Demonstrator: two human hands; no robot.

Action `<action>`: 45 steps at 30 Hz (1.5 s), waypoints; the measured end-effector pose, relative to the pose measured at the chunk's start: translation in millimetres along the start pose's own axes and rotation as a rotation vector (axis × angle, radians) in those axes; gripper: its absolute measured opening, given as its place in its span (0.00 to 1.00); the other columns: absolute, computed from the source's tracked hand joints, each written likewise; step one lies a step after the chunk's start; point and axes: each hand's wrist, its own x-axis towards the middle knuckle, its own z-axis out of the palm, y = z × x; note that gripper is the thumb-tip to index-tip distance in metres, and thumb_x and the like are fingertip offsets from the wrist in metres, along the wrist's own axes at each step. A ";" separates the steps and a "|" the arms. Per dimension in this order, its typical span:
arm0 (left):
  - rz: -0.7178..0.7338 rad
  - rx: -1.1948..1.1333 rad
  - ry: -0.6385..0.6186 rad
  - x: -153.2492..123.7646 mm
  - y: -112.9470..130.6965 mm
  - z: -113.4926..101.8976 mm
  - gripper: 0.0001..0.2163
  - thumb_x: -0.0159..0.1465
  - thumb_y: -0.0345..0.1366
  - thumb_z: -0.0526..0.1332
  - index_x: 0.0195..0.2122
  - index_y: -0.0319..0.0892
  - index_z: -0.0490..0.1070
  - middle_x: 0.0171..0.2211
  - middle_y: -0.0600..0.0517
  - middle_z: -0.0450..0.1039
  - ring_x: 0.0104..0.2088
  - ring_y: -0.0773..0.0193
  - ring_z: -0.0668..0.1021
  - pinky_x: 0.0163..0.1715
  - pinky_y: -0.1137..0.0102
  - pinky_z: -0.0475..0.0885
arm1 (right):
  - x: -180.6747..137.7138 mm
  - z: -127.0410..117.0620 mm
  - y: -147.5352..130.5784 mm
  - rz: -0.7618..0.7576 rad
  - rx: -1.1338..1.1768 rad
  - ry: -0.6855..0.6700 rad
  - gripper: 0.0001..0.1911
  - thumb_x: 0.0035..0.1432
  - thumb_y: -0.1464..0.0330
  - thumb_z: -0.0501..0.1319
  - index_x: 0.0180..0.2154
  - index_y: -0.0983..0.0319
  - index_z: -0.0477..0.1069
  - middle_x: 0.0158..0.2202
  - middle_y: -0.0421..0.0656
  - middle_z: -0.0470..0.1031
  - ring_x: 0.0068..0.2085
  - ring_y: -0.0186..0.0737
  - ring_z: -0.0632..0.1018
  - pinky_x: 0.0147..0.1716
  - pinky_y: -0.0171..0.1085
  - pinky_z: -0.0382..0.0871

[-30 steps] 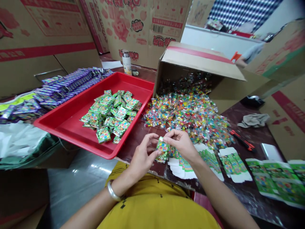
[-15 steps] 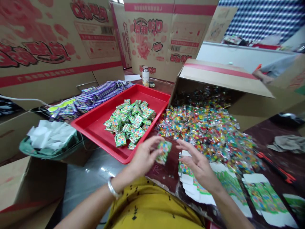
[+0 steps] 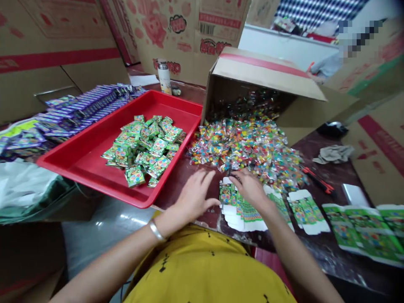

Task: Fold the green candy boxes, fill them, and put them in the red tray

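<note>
My left hand (image 3: 196, 195) is over the dark table's front edge, to the right of the red tray (image 3: 78, 160). Its fingers are spread, with nothing seen in them. Green printed little boxes (image 3: 148, 147) lie in a loose heap inside the tray. My right hand (image 3: 249, 189) reaches to the near edge of a pile of small clear packets of colourful candy (image 3: 246, 143). Its thumb and fingers look apart, and nothing shows between them. Beneath that hand lies an overlapping row of flat green cartons (image 3: 248, 212) with white flaps.
An open cardboard box (image 3: 261, 67) lies on its side behind the candy. Purple boxes (image 3: 91, 105) are stacked left of the tray; a bottle (image 3: 164, 78) stands behind it. At right are more flat cartons (image 3: 307, 212), a red-handled tool (image 3: 318, 181) and a grey cloth (image 3: 333, 154).
The small green box that my left hand held is out of it, and that hand has opened. My right hand has moved to the candy pile's edge. The view has swung to the right.
</note>
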 end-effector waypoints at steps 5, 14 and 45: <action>-0.102 -0.060 -0.063 -0.7 11.5 55.7 0.41 0.50 0.41 0.74 0.62 0.39 0.57 0.62 0.35 0.62 0.66 0.40 0.60 0.63 0.46 0.56 | 12.7 1.5 -1.6 -0.010 0.123 0.036 0.13 0.61 0.58 0.61 0.31 0.60 0.75 0.36 0.46 0.74 0.37 0.45 0.76 0.37 0.41 0.67; -0.385 -1.226 -0.179 2.1 13.5 -3.5 0.13 0.61 0.45 0.65 0.34 0.39 0.69 0.27 0.56 0.68 0.26 0.70 0.71 0.28 0.74 0.65 | -4.1 -39.5 -27.3 0.049 1.191 -0.058 0.12 0.55 0.61 0.68 0.31 0.60 0.69 0.28 0.38 0.73 0.26 0.33 0.74 0.25 0.32 0.71; -0.566 -1.300 0.288 -14.2 36.6 6.5 0.12 0.56 0.38 0.70 0.38 0.39 0.75 0.32 0.52 0.76 0.32 0.66 0.77 0.35 0.72 0.73 | -44.8 -1.6 -82.3 0.089 1.024 0.210 0.08 0.61 0.61 0.63 0.33 0.59 0.75 0.28 0.39 0.75 0.29 0.37 0.74 0.30 0.35 0.68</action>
